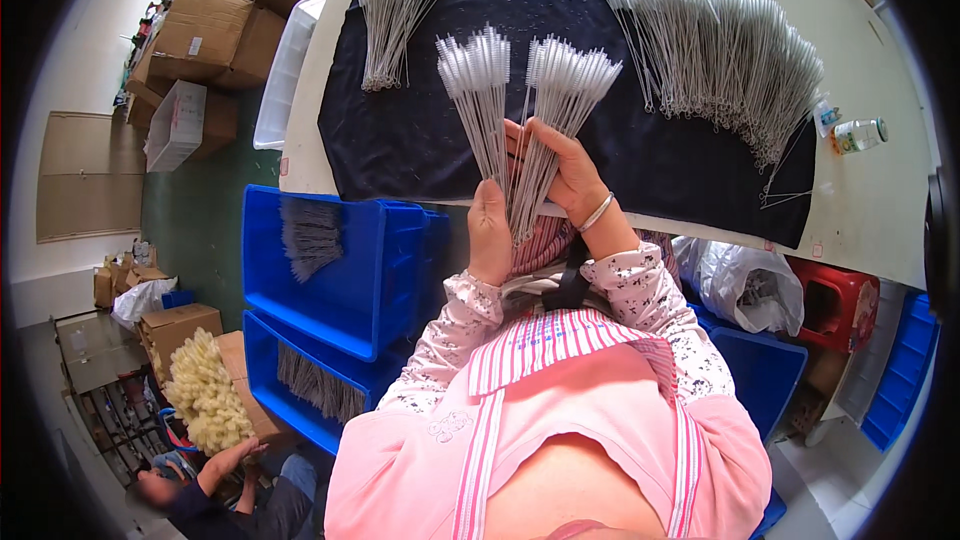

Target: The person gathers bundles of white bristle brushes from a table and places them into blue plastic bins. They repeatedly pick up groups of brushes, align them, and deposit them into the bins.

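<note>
My left hand (489, 232) is closed round the wire handles of a bunch of white bristle brushes (478, 70), held upright over the table's near edge. A second bunch of the same brushes (570, 80) leans rightward in my right hand (572, 172), whose fingers wrap its wire stems. Their lower ends come close together between my hands. On the black cloth (430, 150) beyond lies a small pile of brushes (398, 15) at the far left. A much larger pile of brushes (725, 50) fans out at the right.
Blue bins (376, 280) at my left hold grey brushes. A glass jar (860, 136) stands at the table's right. Below it are a red stool (838, 305) and a white sack (750, 290). Another person (240, 490) sits at lower left beside pale yellow brushes (207, 390).
</note>
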A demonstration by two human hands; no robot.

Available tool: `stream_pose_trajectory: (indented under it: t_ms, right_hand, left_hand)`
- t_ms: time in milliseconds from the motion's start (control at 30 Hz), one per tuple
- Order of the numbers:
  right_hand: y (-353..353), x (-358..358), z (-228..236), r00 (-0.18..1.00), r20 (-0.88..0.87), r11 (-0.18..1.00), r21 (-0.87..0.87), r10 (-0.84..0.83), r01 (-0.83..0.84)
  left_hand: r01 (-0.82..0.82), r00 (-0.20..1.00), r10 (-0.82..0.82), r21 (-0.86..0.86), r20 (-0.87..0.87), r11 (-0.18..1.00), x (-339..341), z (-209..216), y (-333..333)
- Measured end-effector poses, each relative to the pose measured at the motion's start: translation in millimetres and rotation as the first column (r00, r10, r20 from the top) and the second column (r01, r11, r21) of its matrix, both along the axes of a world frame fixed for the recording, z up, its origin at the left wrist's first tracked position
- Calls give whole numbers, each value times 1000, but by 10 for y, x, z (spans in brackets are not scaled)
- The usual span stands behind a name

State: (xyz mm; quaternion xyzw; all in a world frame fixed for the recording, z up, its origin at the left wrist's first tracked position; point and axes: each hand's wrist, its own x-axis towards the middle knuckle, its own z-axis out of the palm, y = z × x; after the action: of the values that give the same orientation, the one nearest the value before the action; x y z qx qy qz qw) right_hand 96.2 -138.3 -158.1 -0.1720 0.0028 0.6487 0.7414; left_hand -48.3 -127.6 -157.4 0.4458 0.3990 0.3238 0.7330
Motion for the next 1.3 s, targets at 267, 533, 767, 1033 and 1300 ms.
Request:
stream_pose_trajectory:
  t_ms: [267, 533, 767, 1033, 1300]
  right_hand:
    - [-25, 66, -258, 998, -48, 998, -44, -37, 35]
    - [-43, 21, -89, 989, -145, 999, 50, -13, 21]
    - [-154, 39, -80, 973, 150, 959, 198, 174, -202]
    - [-134, 41, -208, 963, -109, 965, 114, 247, -234]
    - [-177, 155, -285, 989, -17, 989, 21, 147, -147]
  left_hand:
    - [9, 980, 59, 338, -189, 941, 40, -73, -15]
    - [189, 965, -91, 412, -246, 891, 43, 24, -50]
    - [491, 854, -463, 74, -238, 868, -66, 79, -12]
    - [888, 348, -519, 98, -781, 448, -29, 471, 581]
    - [509, 293, 490, 568, -821, 647, 403, 554, 2539]
